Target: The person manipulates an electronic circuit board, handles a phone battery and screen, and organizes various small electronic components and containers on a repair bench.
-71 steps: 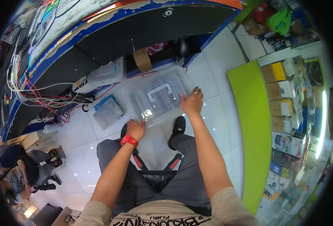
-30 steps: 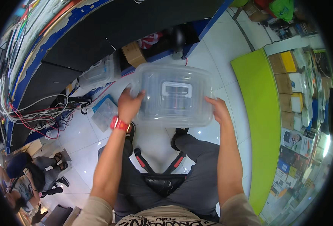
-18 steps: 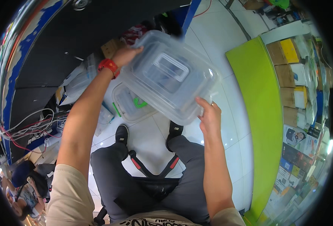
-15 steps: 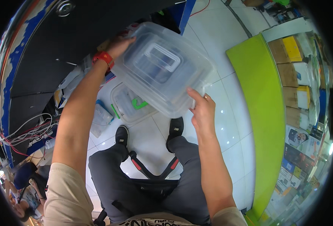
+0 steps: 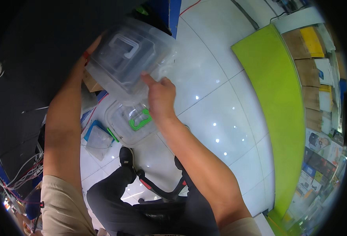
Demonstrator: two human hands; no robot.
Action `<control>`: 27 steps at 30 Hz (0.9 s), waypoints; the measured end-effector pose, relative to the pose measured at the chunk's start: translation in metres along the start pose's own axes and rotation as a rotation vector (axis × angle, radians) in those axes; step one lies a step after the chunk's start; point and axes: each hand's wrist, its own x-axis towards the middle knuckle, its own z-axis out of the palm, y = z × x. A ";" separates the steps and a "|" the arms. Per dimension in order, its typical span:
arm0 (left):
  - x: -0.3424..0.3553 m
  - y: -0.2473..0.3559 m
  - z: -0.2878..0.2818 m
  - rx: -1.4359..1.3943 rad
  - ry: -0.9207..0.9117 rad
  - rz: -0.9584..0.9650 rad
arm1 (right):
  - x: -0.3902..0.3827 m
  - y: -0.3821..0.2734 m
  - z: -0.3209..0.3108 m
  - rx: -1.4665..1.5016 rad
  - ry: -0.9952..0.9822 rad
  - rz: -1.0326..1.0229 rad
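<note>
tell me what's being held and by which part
A clear lidded box: left hand at its left edge, right hand at its lower right edge.

Glossy white tiled floor carries a clear rectangular plastic box with a bright green handle at left, a smaller cloudy plastic container with a blue edge just beside it and, nearer, a black shoe.

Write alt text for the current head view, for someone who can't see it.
A person's left hand, shadowed, and right hand hold a white-handled clear plastic bin beside a dark cabinet. Lower in the picture, a green-handled clear container sits on the white tiled floor; a lime-green panel curves down the right.
</note>
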 end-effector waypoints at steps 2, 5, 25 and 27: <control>0.004 -0.015 -0.015 0.070 0.056 0.070 | 0.009 0.006 0.033 0.044 0.062 -0.045; -0.028 0.076 -0.020 -0.089 -0.250 -0.212 | 0.023 0.007 0.038 -0.103 0.135 -0.061; -0.223 0.129 -0.040 -1.660 -0.261 -1.034 | 0.028 0.047 0.104 -0.035 0.089 -0.192; -0.200 0.141 -0.031 -1.636 -0.188 -1.075 | 0.034 0.045 0.106 -0.045 0.126 -0.154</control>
